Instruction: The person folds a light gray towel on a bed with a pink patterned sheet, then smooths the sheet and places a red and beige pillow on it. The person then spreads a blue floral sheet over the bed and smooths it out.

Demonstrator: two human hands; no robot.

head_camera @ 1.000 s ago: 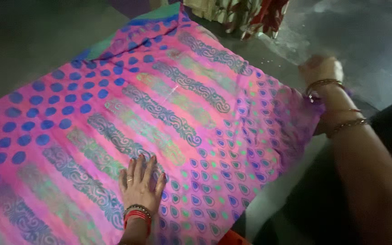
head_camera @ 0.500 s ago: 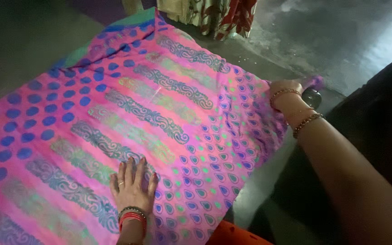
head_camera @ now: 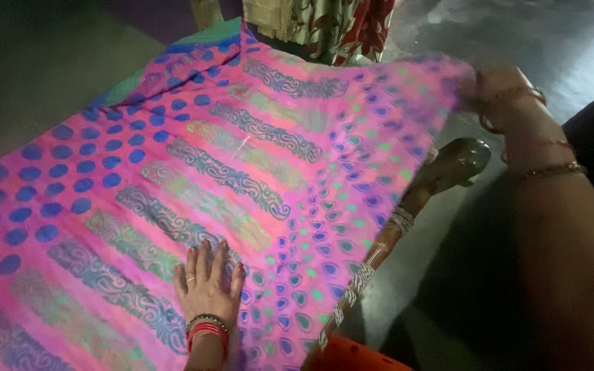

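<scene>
Head view, left to right: a pink printed cloth [head_camera: 173, 178], with blue dots, patterned bands and small teardrop motifs, lies spread across the bed, and my left hand [head_camera: 206, 285] rests flat on its near part, fingers spread and gripping nothing, as if to pin the fabric in place. Farther right, my right hand [head_camera: 500, 89], blurred, is closed on the cloth's corner and lifts it, baring the carved wooden bed rail [head_camera: 407, 206] beneath, with the dark floor [head_camera: 558, 41] beyond.
</scene>
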